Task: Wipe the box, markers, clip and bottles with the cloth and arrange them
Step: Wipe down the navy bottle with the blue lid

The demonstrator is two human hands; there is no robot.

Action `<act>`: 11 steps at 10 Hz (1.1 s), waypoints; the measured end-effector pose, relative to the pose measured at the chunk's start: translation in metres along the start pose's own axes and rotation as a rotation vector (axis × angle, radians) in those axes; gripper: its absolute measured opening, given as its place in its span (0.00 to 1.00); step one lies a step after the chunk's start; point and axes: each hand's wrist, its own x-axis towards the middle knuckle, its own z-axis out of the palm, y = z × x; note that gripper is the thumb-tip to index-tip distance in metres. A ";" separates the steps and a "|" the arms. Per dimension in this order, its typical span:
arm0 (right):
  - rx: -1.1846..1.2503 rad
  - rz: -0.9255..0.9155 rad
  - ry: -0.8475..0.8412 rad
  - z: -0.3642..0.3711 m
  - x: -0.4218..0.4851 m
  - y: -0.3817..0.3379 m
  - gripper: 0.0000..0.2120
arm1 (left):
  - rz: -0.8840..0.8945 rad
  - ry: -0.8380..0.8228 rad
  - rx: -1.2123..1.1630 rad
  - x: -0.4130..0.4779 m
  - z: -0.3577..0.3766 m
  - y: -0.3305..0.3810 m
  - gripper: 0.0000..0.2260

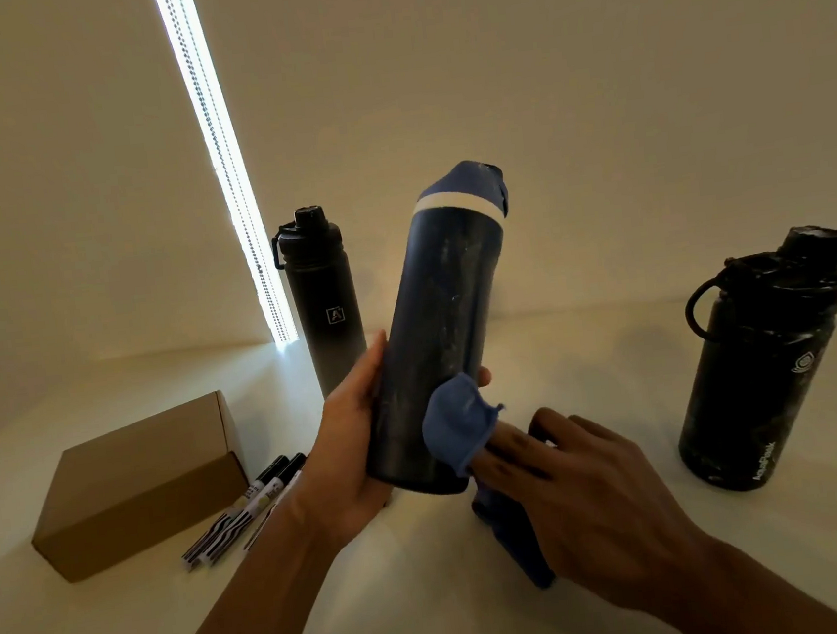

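My left hand [354,442] grips a tall dark blue bottle [444,314] with a white band and blue lid, tilted above the table. My right hand [573,481] holds a blue cloth [456,429] against the bottle's lower side; the rest of the cloth hangs under the hand. A slim black bottle [322,306] stands upright behind. A wide black bottle [762,368] with a loop handle stands at the right. A brown cardboard box [140,485] lies at the left, with markers [243,510] beside it. I see no clip.
The things sit on a pale table [591,360] against a plain wall. A bright vertical strip of light [221,156] runs down the wall behind the slim bottle.
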 end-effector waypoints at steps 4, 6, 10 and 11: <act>-0.108 0.448 0.162 -0.026 -0.004 0.060 0.30 | -0.196 -0.191 0.280 -0.010 0.011 -0.012 0.27; 0.043 0.409 0.166 -0.019 -0.004 0.057 0.26 | -0.113 -0.152 0.291 -0.006 0.008 -0.010 0.26; 0.120 -0.090 -0.169 0.006 0.005 -0.012 0.52 | 0.019 0.072 0.231 -0.004 0.003 0.015 0.14; 0.084 -0.098 -0.209 0.008 0.005 -0.011 0.50 | 0.010 0.063 0.208 -0.006 0.003 0.016 0.16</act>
